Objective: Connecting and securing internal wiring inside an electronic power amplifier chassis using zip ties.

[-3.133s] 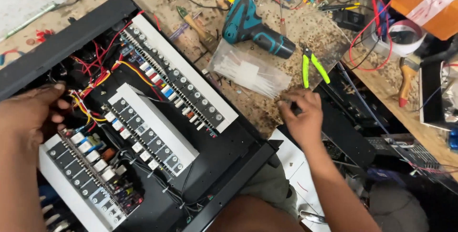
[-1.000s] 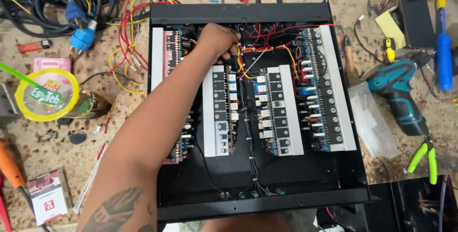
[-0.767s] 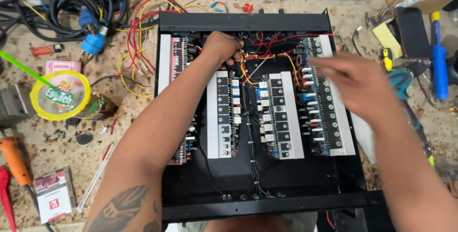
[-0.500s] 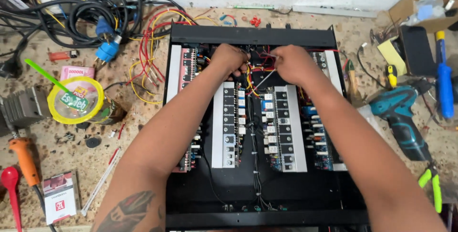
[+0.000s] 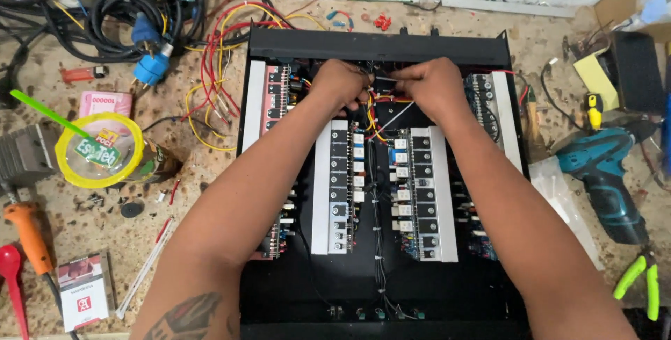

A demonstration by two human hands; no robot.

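Heat-sink rails and red wires crowd both hands; the chassis's front floor lies open.

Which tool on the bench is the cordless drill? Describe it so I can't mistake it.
Start at the open black amplifier chassis in the middle of the bench and look just past its right wall. The cordless drill lies there beside a clear plastic bag. It is the only teal and black pistol-shaped tool; the green-handled pliers below it are far slimmer.

Single head-worn view, looking steeply down and close onto an open black metal amplifier chassis filling frame centre; speckled workbench top at both sides, white wall along top edge.
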